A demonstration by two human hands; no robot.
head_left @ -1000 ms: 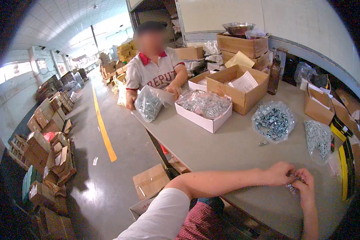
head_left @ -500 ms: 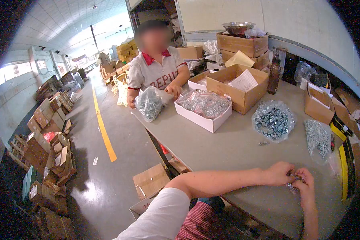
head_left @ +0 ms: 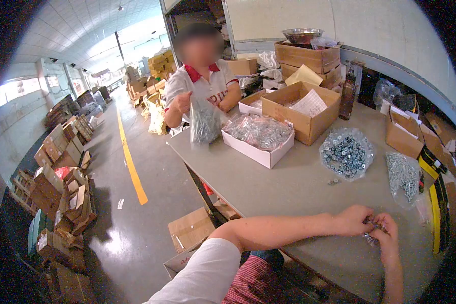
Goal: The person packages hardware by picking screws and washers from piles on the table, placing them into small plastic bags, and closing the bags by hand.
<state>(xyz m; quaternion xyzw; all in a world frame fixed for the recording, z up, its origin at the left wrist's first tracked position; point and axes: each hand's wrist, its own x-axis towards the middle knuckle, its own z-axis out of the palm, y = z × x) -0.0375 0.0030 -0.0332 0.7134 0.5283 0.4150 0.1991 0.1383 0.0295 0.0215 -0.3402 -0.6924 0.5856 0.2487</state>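
Observation:
Over the right front of the table, my left hand [head_left: 357,221] and my right hand [head_left: 386,231] meet with fingers closed. Between them is a small bunch of shiny metal hardware [head_left: 371,238]; whether a thin plastic bag wraps it I cannot tell, as the fingers cover most of it. Beyond my hands lies an open clear bag of metal nuts [head_left: 345,153], with a few loose nuts [head_left: 333,182] beside it. A clear bag of long screws [head_left: 403,175] rests to the right.
Across the table [head_left: 268,195], a co-worker [head_left: 200,83] holds up a clear bag of hardware [head_left: 203,124]. A white box of small filled bags [head_left: 258,133] stands beside an open cardboard box [head_left: 301,111]. A brown bottle [head_left: 347,95] is behind. Open cartons [head_left: 404,133] line the right side.
The co-worker has lifted the clear bag from the table edge, now holding it upright by its top. My hands have barely moved.

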